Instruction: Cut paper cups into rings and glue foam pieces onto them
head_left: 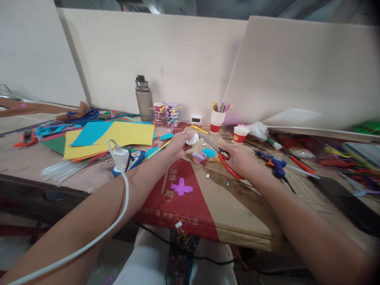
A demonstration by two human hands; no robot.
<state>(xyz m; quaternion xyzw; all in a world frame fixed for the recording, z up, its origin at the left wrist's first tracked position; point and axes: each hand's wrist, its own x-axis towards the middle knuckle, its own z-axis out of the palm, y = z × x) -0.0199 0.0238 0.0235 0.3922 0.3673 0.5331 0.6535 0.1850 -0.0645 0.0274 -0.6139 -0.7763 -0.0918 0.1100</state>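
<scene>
Two hands apart above a cardboard (237, 215), left hand (177, 145) pinching a white round piece (194, 139), right hand (237, 158) closed around red-orange-handled scissors (219, 150), blades pointing to this piece, blue disc (209, 152) between the hands, purple cross (181, 187) on the near side of left hand.

Surface (18, 169) before you, cardboard (246, 221) over middle, part red, part brown. On cardboard, nearer you: purple paper cross (181, 187), white scrap (208, 175); beyond, blue disc (209, 153). To your left: overlapping coloured sheets (133, 134), clear sticks (61, 171). Toward back: bottle (144, 102), two banded stacks (172, 114), small clock (196, 119), pen-filled cup (217, 122), red-and-white cup (240, 135). To your right: glue gun (278, 170), dark flat slab (346, 204).
</scene>
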